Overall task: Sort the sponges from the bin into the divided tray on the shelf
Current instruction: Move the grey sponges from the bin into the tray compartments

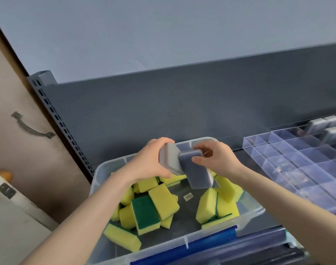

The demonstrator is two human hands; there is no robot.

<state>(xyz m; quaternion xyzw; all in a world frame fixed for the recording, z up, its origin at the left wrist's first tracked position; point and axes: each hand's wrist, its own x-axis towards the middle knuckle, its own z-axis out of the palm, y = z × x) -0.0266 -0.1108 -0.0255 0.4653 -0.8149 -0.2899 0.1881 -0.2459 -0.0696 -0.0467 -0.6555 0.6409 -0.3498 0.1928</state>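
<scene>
Both bare forearms reach in toward the middle of the view. The left forearm (83, 217) comes up from 7 o'clock. The left hand (150, 161) grips a pale grey sponge (168, 155), fingers curled over its far edge and thumb under its near edge. The right forearm (287, 203) comes in from 4 o'clock. The right hand (218, 159), at 3 o'clock of the left one, pinches a darker grey sponge (198, 175), thumb on its near face and fingers hooked over its top. The hands are close but not touching.
</scene>
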